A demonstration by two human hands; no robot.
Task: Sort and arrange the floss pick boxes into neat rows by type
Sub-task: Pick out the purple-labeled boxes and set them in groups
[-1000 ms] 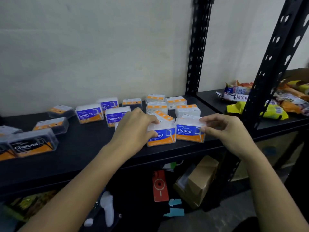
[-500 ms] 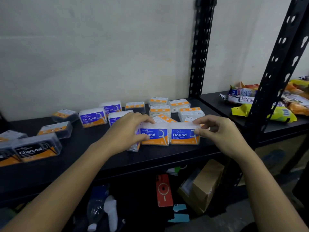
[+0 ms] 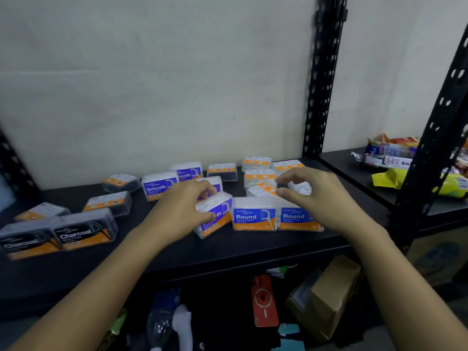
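Two blue-and-orange "Round" boxes (image 3: 254, 217) (image 3: 295, 219) stand side by side near the front edge of the black shelf (image 3: 177, 252). Left of them a purple "Smooth" box (image 3: 215, 219) is tilted, and my left hand (image 3: 182, 211) grips its top. My right hand (image 3: 321, 198) hovers above the right Round box with thumb and forefinger apart, close to a white box lying flat (image 3: 263, 189). More Smooth boxes (image 3: 158, 186) stand behind. Two "Charcoal" boxes (image 3: 86, 230) (image 3: 27, 243) stand at the front left.
Several boxes lie label-down along the back of the shelf (image 3: 258, 174) and at the left (image 3: 109, 202). A black upright post (image 3: 321, 79) divides the shelf from a bay with snack packets (image 3: 390, 158). A carton (image 3: 331, 297) and a red phone (image 3: 263, 300) lie below.
My left hand left the left Round box and took hold of the Smooth box, tipping it. My right hand lifted off the right Round box and moved back toward the flat-lying boxes.
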